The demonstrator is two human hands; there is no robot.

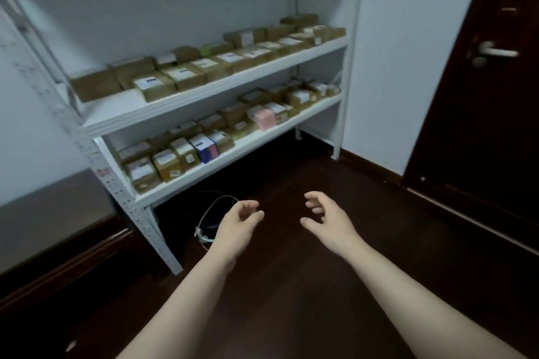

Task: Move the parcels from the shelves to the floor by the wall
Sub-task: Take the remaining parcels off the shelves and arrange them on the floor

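1. Two bare hands are out in front, both holding nothing. The left hand (240, 223) has its fingers loosely curled with the palm turned inward. The right hand (326, 217) has its fingers relaxed and a bit spread.
2. Both hover over the dark wooden floor (291, 285), close to the near edge of the white shelf unit and touching nothing. They sit near each other with a gap between.
3. All the brown parcels (183, 76) are on the shelves. The upper shelf (204, 99) has rows of them running from near left to far right, most with white labels. There's a bare white patch at its near left corner.
4. The lower shelf (233, 154) is packed too. A pink parcel (264, 118) sits toward the right, and a blue-and-white box (204, 148) is left of the middle, at the front edge.
5. A looped cable (215, 207) lies on the floor under the lower shelf, just left of the left hand.
6. On the far right there's a dark door (481, 96) with a silver handle (495, 52). A strip of white wall (388, 67) sits between it and the shelves.
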